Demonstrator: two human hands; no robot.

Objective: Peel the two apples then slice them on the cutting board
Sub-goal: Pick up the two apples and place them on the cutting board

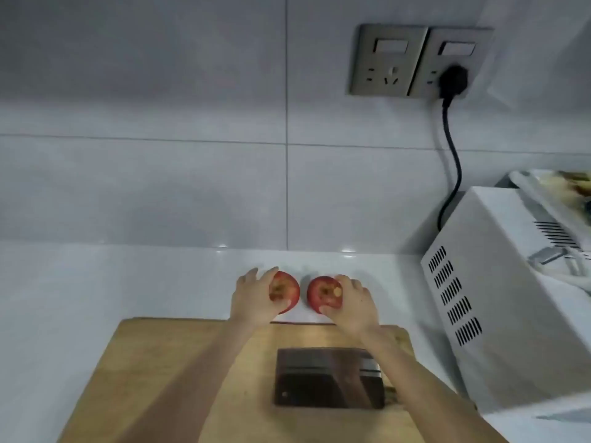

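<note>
Apples [316, 295] twelve o'clock of board [153, 362]: left hand [254, 300] grips one, right hand [356, 303] the other (seemingly unpeeled); pickup now, peeling next.

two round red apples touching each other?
Apart. Head view shows a strip of white counter between the left red apple and the right red apple.

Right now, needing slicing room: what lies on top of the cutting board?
A cleaver lies flat on the cutting board. Beyond its far edge, the left hand grips the left apple, the right hand the right apple. The right forearm covers its handle end.
</note>
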